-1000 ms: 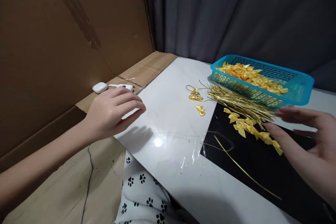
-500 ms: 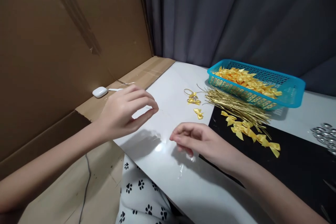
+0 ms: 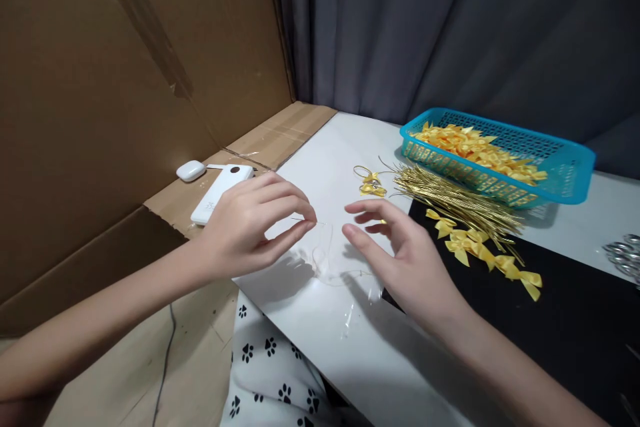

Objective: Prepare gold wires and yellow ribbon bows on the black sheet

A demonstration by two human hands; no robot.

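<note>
Where the cardboard wall (image 3: 100, 80) fills the upper left of the frame and the dark curtain (image 3: 450, 27) the upper right, your white tabletop (image 3: 325, 167) runs across the middle. Black mat (image 3: 550, 320) covers its lower right part. Blue basket (image 3: 565, 160) sits at right centre, heaped with yellow bows. Bundle of gold wires (image 3: 460, 197) lies just in front of the basket, fanning left. Row of loose yellow bows (image 3: 480, 250) rests on the mat's upper edge, touching the wire tips. White power bank (image 3: 220, 190) and white earbud case (image 3: 191, 170) sit on the cardboard flap (image 3: 280, 130), left of centre.

Your left hand (image 3: 250, 227), centre frame: grip together, thumb and forefinger pinched on a thin clear thread (image 3: 323, 253). Thread leaves the pinch, loops down onto the tabletop between both hands; its far end is too fine to trace.

Your right hand (image 3: 405, 257), just right of the loop: grip apart, fingers spread and slightly curled, holding nothing, fingertips near the thread but not seen touching it.

Paw-print fabric (image 3: 270, 373) shows at the bottom centre.
</note>
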